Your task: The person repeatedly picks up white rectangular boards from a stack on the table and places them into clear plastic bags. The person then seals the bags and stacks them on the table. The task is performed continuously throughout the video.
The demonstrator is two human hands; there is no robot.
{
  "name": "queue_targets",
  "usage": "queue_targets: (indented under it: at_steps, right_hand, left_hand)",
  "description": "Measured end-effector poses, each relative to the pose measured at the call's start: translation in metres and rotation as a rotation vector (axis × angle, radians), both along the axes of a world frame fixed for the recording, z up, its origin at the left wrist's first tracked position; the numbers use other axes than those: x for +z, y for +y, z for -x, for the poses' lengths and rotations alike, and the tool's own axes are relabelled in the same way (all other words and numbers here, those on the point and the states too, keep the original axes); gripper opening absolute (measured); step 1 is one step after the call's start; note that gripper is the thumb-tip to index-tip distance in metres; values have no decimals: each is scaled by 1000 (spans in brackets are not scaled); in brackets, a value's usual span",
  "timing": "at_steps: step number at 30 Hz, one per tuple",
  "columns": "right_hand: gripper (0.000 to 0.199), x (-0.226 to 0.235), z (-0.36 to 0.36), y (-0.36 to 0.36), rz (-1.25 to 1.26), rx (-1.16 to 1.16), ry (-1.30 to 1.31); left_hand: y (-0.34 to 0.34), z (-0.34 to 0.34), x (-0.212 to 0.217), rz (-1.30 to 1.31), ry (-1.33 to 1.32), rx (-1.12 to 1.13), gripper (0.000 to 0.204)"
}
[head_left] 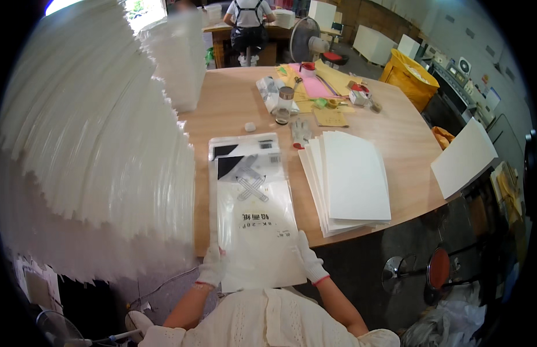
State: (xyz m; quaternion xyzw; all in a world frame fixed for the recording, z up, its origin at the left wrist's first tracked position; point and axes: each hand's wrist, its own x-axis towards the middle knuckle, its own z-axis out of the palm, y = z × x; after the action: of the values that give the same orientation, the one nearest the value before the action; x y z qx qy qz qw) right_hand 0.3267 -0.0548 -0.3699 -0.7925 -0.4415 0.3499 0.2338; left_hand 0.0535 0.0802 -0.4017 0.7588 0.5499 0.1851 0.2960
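Observation:
In front of me lies a clear plastic paper pack [260,243] with white sheets inside, a dark corner and crossed pencils printed on it. Its near end overhangs the table edge toward my body. My left hand [210,267], in a white knitted glove, holds its left side near the bottom. On the opposite side my right hand [310,260], gloved the same way, grips the right edge; the fingers of both hands are partly hidden. Beneath and beyond this pack is another similar sleeve [245,140]. To the right rests a fanned stack of white paper [356,176].
A tall pile of filled clear sleeves [95,133] rises at the left. Farther back on the wooden table [228,98] are a glass jar [284,106], a loose glove [301,133] and scissors [297,84]. A red stool [438,269] stands at right. Another person [248,23] works beyond a fan [306,40].

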Motion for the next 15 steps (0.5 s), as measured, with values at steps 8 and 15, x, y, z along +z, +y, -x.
queue_targets:
  at_steps: [8,15]
  right_hand:
    - [52,-1,34,-86,-106,158,-80]
    - [44,75,-12,-79,133,196,533]
  left_hand:
    - [-58,37,41,122,-176,-355,10]
    - [-58,30,81,129,-414,-284,7]
